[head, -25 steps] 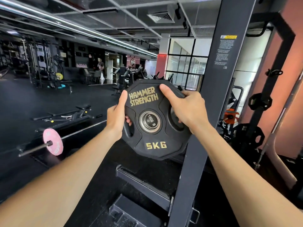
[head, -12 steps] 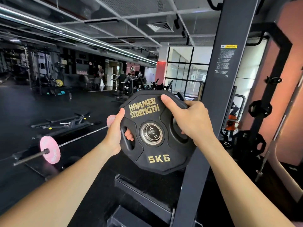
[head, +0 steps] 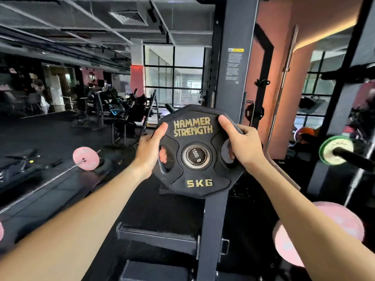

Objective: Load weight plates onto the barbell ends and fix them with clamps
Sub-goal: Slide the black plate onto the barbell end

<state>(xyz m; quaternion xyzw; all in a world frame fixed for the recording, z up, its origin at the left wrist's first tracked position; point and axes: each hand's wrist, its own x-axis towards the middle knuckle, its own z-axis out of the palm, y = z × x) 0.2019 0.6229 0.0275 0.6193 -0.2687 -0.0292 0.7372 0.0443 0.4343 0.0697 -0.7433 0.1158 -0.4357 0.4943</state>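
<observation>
I hold a black 5 kg weight plate (head: 197, 177) marked HAMMER STRENGTH upright at chest height. My left hand (head: 151, 151) grips its left edge with fingers through a grip hole. My right hand (head: 241, 144) clasps the upper right edge. A barbell (head: 58, 175) with a pink plate (head: 86, 158) lies on the floor to the left. At the right, a bar end (head: 353, 157) pokes toward me with a green-rimmed plate (head: 332, 150) on it. A large pink plate (head: 336, 224) shows behind my right forearm.
A dark rack upright (head: 229, 74) stands just behind the plate, its base (head: 158, 238) below. A second upright (head: 345, 110) rises at the right. Gym machines (head: 113, 112) fill the back left, past black floor (head: 48, 136). Plates hang on storage pegs (head: 254, 113).
The view has swung to the right, bringing the bar end with the green-rimmed plate and the large pink plate into sight. Both hands keep the same grip on the 5 kg plate.
</observation>
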